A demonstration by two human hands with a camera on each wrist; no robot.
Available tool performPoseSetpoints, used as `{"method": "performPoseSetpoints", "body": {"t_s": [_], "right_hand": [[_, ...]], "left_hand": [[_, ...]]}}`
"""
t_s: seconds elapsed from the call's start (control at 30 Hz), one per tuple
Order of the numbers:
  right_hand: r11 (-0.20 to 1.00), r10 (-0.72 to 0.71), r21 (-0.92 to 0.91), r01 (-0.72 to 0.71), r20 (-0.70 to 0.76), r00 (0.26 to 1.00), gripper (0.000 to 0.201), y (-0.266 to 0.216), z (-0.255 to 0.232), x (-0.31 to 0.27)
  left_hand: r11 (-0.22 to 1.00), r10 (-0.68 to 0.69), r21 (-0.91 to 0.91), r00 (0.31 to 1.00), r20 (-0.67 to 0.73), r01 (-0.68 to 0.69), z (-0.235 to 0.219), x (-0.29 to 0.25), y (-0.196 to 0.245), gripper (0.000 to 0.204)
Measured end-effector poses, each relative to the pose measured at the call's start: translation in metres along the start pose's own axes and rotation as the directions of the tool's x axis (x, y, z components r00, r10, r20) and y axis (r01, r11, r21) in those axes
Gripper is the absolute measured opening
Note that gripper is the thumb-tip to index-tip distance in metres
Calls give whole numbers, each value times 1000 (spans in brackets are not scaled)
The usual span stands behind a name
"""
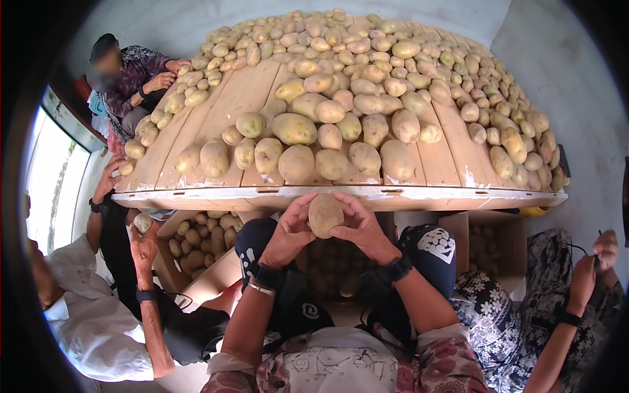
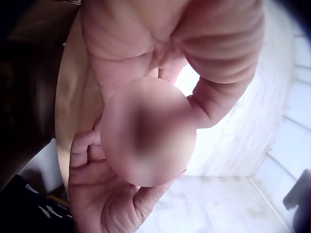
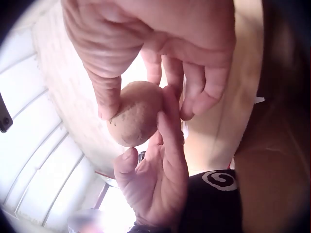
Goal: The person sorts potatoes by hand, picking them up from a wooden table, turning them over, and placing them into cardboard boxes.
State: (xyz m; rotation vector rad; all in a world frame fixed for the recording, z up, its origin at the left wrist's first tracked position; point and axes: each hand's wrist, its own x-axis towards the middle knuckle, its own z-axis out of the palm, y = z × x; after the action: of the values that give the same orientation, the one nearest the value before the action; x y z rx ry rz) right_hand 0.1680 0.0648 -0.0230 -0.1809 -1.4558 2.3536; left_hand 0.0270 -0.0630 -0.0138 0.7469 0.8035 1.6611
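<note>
Both hands, the left hand (image 1: pixel 286 230) and the right hand (image 1: pixel 360 226), grip with curled fingers one oval tan potato (image 1: pixel 325 215) just below the pale wooden counter (image 1: pixel 242 98) edge.

You are in a potato sorting room, a farm or packing workspace with plain pale walls. Ahead of you, from ten to two o'clock, a broad sloping wooden table (image 1: pixel 249 92) carries heaps of potatoes (image 1: pixel 367 72). Under its front edge, at eight o'clock, stands a cardboard box (image 1: pixel 196 245) of potatoes. Other workers sit around the table at ten, eight and four o'clock.
</note>
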Motion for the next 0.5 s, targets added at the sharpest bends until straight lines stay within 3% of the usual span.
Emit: {"method": "performPoseSetpoints", "body": {"t_s": [0.3,0.37,0.43,0.5], "right_hand": [[998,-28,-61,26,-32,999,74,-2,2,0],[994,-68,-85,64,-46,997,74,-2,2,-1],[959,-126,-260,109,-52,991,73,-4,3,-1],[955,-118,-280,96,-66,991,72,-5,4,-1]], "left_hand": [[1000,-4,21,997,-82,6,7,2,-1,67],[996,-90,-2,992,-94,90,1,4,-4,62],[992,-116,31,989,-88,119,1,4,-6,61],[987,-141,65,986,-84,146,4,5,-4,59]]}}
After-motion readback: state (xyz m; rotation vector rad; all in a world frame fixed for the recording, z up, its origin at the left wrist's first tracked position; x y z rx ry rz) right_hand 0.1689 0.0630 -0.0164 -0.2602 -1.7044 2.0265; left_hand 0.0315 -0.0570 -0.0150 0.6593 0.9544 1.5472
